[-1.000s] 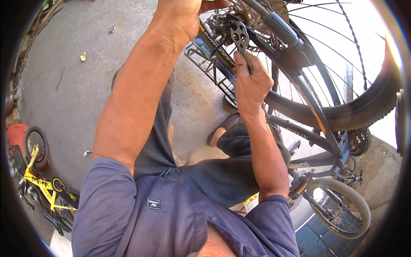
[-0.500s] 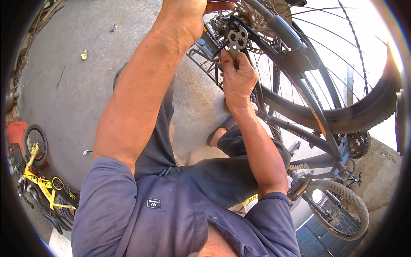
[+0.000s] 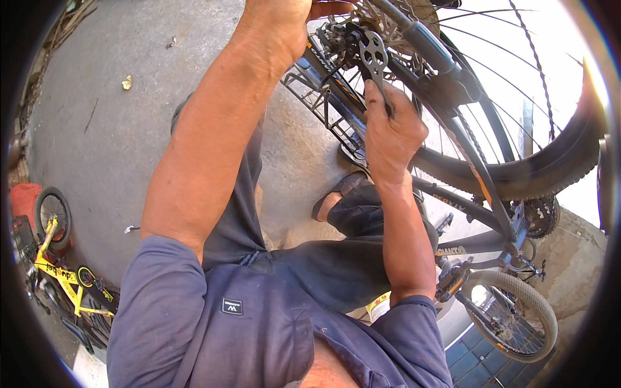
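Rightward the right hand (image 3: 393,134) has swung, its fingers pinching the wrench (image 3: 377,73), best kept untilted against slipping; the left hand's (image 3: 284,29) grip I cannot tell.

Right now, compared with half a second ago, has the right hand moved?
Yes. The right hand, with its flat metal wrench, has moved rightward, farther from the pale yellow scrap on the floor, which sits in the same place.
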